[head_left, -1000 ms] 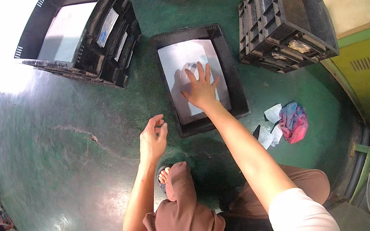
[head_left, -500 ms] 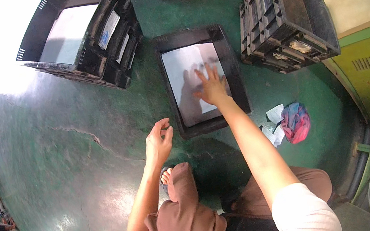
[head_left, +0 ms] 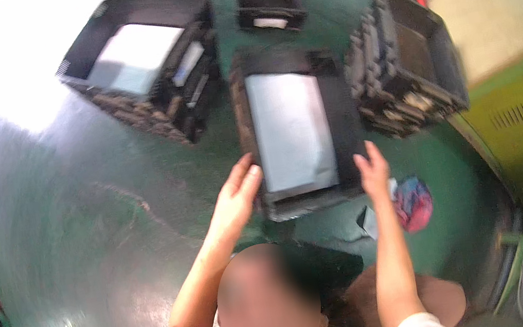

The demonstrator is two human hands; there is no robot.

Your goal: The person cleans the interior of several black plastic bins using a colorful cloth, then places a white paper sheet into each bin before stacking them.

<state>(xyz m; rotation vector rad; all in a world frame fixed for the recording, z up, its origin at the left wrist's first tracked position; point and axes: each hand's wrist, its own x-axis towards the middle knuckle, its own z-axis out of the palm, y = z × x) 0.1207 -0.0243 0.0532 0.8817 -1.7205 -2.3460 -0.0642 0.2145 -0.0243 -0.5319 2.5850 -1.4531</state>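
A black plastic crate (head_left: 355, 127) stands on the floor in front of me, with a white sheet (head_left: 291, 128) lying flat inside it. At the crate's near left corner is my left hand (head_left: 236, 191), its fingers stretched along the outer wall. My right hand (head_left: 374, 171) is at the opposite side, thumb toward the rim and fingers extended upward. Both hands are open and close against the walls; blur hides whether they press on them.
Stacked black crates (head_left: 196, 98) with a white sheet on top stand left, and another crate stack (head_left: 375, 70) right. A smaller black crate (head_left: 269, 5) sits farther off. A pink and blue cloth (head_left: 414, 204) lies near a green cabinet (head_left: 522, 143).
My right hand has left the white sheet and moved to the crate's right side. My left hand has come up to its left side. The whole view has shifted.
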